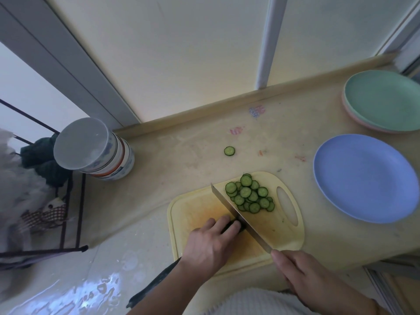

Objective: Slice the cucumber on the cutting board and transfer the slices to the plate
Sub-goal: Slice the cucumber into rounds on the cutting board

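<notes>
Left hand: the left hand (212, 241) lay palm down at the near left of the cutting board, at about 7 o'clock from the pile of slices, its curled fingers (229, 225) pressing down on the cucumber stub.
Right hand: the right hand (302, 272) was wrapped round the knife handle at the near right edge of the board, at about 5 o'clock from the pile; the handle itself was hidden inside the grip.
Knife: the knife (238, 218) ran diagonally across the board from the right hand towards 11 o'clock, its blade standing against the left fingertips and meeting the cucumber's cut end.
Cucumber: only a short dark green end of the cucumber (236, 225) showed under the left fingers, lying on the board just left of the blade.
Slices: the cucumber slices (250, 195) sat in an overlapping heap on the far right part of the board, just right of the blade and beside the board's handle slot.
Stray slice: one loose cucumber slice (229, 151) lay flat on the countertop (181, 155), off the board at 12 o'clock.
Cutting board: the pale yellow cutting board (193, 210) rested on the countertop near its front edge.
Blue plate: the blue plate (363, 178) sat at 3 o'clock from the board, apart from it, with nothing on it.
Other plates: a green plate (384, 98) was stacked on a pink plate (354, 120) at about 1 o'clock.
Bowls: a stack of upturned bowls (95, 148) stood at the countertop's left end, at 10 o'clock.
</notes>
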A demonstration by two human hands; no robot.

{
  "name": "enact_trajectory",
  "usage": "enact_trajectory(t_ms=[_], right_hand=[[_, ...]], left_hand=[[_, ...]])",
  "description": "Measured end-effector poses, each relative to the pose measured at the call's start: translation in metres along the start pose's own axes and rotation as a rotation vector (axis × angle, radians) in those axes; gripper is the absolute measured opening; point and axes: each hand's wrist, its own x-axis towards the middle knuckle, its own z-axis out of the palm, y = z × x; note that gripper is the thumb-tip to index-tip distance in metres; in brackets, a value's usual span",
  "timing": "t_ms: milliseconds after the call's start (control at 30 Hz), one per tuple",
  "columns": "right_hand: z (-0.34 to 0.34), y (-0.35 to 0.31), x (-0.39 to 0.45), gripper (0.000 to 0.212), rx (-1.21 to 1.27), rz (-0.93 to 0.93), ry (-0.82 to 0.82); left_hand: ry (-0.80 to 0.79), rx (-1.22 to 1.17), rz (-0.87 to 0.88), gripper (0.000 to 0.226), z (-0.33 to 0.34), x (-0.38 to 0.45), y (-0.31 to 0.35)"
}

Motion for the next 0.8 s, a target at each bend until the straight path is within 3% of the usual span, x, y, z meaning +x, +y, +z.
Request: enact_trajectory(t_ms=[167,433,800], right_hand=[[0.009,0.008,0.019,0.059,-0.035,-0.08,0.005],[0.002,0.005,0.018,0.054,0.153,-0.067,-0.03],[0.0,0.0,-0.001,0.055,0.06,-0.068,-0.005]], left_hand=[[0.033,-0.021,0.001,0.029,-0.003,0.001,0.002],[0.108,-0.039,0.142,0.029,0.003,-0.001,-0.003],[0.119,-0.053,0.136,0.029,0.005,0.0,-0.003]])
